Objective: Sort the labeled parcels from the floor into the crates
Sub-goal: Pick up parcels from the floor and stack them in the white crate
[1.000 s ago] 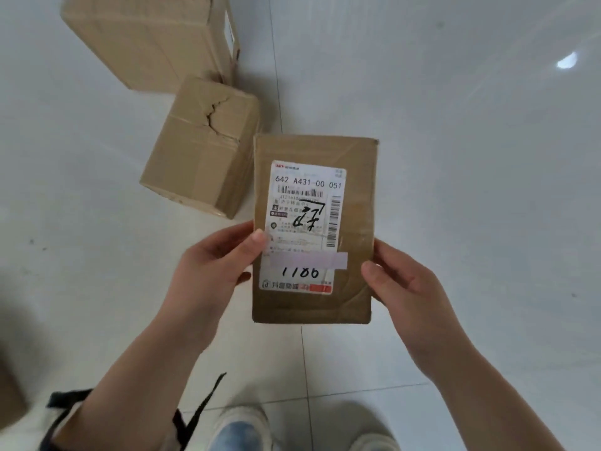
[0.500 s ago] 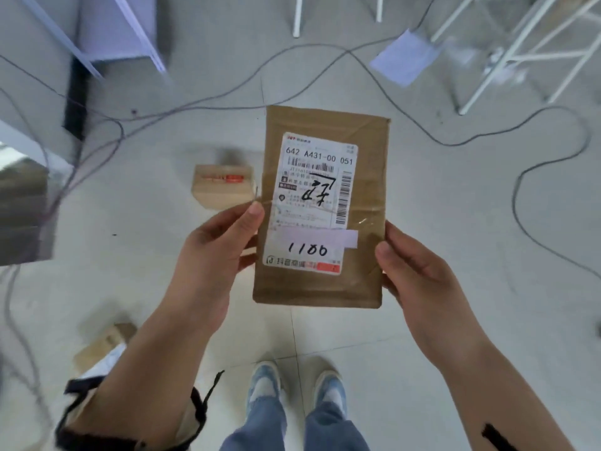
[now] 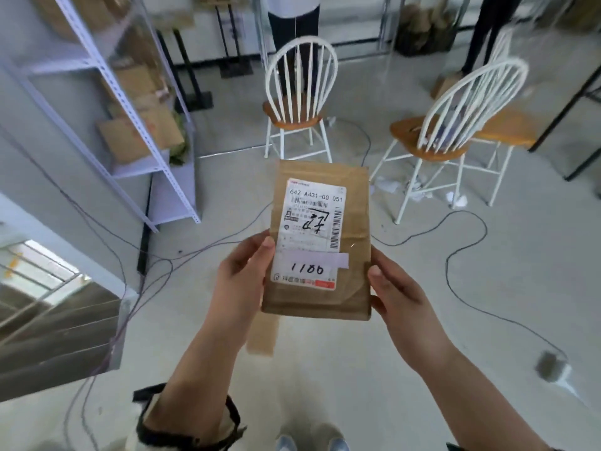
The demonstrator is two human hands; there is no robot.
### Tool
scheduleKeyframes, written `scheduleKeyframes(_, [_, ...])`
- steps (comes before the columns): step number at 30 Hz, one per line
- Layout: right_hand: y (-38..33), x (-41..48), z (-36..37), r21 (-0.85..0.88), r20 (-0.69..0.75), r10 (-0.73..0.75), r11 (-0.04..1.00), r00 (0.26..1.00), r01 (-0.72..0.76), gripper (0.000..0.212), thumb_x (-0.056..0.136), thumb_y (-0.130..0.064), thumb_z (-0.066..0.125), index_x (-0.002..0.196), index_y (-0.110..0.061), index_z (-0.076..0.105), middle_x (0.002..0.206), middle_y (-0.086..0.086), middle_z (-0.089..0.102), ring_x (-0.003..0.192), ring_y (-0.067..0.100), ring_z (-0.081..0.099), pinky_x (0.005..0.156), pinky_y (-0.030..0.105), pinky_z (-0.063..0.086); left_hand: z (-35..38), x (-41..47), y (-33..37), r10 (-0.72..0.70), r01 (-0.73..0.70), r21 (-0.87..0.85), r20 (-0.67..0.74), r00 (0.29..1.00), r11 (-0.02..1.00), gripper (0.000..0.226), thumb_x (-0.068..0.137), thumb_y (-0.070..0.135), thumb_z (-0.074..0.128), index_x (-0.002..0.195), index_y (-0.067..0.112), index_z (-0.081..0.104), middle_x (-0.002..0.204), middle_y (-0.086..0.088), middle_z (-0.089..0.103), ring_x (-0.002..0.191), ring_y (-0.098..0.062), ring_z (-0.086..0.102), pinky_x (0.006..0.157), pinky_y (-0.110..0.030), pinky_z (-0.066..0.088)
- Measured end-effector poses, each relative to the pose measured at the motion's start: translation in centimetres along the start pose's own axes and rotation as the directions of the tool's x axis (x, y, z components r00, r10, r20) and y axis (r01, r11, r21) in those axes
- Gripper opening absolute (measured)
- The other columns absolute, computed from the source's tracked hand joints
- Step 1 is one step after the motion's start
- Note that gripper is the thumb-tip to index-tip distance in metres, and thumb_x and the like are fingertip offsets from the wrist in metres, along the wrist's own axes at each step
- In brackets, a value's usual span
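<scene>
Between the left hand [image 3: 239,281] and right hand [image 3: 395,292], both gripping, a parcel [image 3: 356,229] reads "642 A431-00 051" and "1186".

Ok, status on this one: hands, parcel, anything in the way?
Left hand and right hand both gripping the parcel, label showing. No crate in view. Cables, chairs ahead.

probably a storeroom: boxed shelving [image 3: 130,131].
</scene>
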State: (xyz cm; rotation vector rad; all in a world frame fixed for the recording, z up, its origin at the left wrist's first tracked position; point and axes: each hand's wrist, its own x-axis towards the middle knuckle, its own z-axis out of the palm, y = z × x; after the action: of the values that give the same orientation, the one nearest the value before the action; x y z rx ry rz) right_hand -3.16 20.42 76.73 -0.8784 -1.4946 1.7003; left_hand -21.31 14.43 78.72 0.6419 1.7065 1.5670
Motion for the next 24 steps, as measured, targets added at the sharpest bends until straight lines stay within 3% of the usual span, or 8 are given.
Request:
scheduleKeyframes(6, [-3.1,-2.5,-0.7,0.036,-0.103,-0.073,0.996,0.992,0.077,0.041,0.101,-0.01,0.034,0.116,-0.04,0.059,0.113,-0.017,0.068,0.104,0.001,0.063,0.074,0.019,0.052,2.1,-2.1,3.0,0.09,-0.09,-0.017,-0.016,0.996,0.996,0.019,0.092,0.028,0.056,0.084,0.036,0.071,0.079,0.019,0.073,0.076,0.003,0.067,0.076,-0.025,0.051])
scheduleKeyframes(10, [-4.7,-4.1,-1.8,0.033,-0.268,-0.095,0.994,0.959,0.107,0.043,0.101,-0.013,0.036,0.106,-0.046,0.063,0.112,-0.017,0.068,0.098,-0.002,0.064,0.069,0.018,0.051,4.4,-3.1,4.7,0.141,-0.139,-0.027,0.1,0.985,0.99,0.021,0.092,0.026,0.057,0.083,0.037,0.071,0.079,0.019,0.073,0.073,0.008,0.065,0.067,-0.012,0.049])
scheduleKeyframes(12, [-5.3,-5.0,-2.2,0.017,-0.331,-0.111,0.992,0.937,0.123,0.041,0.101,-0.015,0.036,0.108,-0.046,0.061,0.113,-0.018,0.068,0.099,-0.003,0.063,0.068,0.017,0.049,5.1,-3.3,5.5,0.15,-0.149,-0.019,0.188,0.971,0.989,0.027,0.092,0.027,0.057,0.077,0.043,0.072,0.087,0.014,0.074,0.085,-0.002,0.068,0.077,-0.023,0.051])
scheduleKeyframes(14, [-5.8,-6.2,-2.3,-0.008,-0.384,-0.124,0.991,0.915,0.131,0.039,0.101,-0.016,0.035,0.115,-0.045,0.058,0.117,-0.019,0.066,0.107,-0.002,0.06,0.076,0.022,0.047,5.6,-3.6,6.2,0.151,-0.151,-0.023,0.297,0.943,0.988,0.023,0.093,0.028,0.055,0.085,0.04,0.073,0.09,0.011,0.075,0.089,-0.009,0.069,0.081,-0.031,0.051])
scheduleKeyframes(17, [-6.9,-8.8,-2.2,-0.036,-0.499,-0.145,0.989,0.855,0.146,0.038,0.101,-0.02,0.035,0.127,-0.039,0.055,0.126,-0.016,0.06,0.115,-0.001,0.056,0.085,0.026,0.046,6.4,-4.4,7.7,0.131,-0.128,-0.039,0.459,0.879,0.991,0.02,0.094,0.027,0.052,0.104,0.029,0.07,0.094,0.009,0.075,0.083,-0.004,0.07,0.07,-0.026,0.05])
scheduleKeyframes(21, [-8.2,-13.3,-2.0,-0.061,-0.642,-0.175,0.982,0.747,0.177,0.037,0.101,-0.016,0.034,0.119,-0.038,0.059,0.111,-0.021,0.068,0.101,-0.003,0.063,0.073,0.015,0.051,7.9,-6.6,8.6,0.134,-0.129,-0.057,0.657,0.741,0.99,0.023,0.095,0.023,0.05,0.106,0.032,0.068,0.095,0.012,0.074,0.082,-0.001,0.069,0.068,-0.025,0.046])
scheduleKeyframes(24, [-8.6,-17.5,-2.2,-0.072,-0.766,-0.165,0.983,0.622,0.171,0.036,0.1,-0.018,0.035,0.122,-0.036,0.058,0.11,-0.019,0.069,0.102,0.0,0.064,0.088,0.028,0.052,9.9,-9.0,8.2,0.136,-0.104,-0.09,0.761,0.634,0.99,0.024,0.095,0.019,0.051,0.107,0.029,0.069,0.095,0.009,0.075,0.081,-0.004,0.068,0.069,-0.027,0.046])
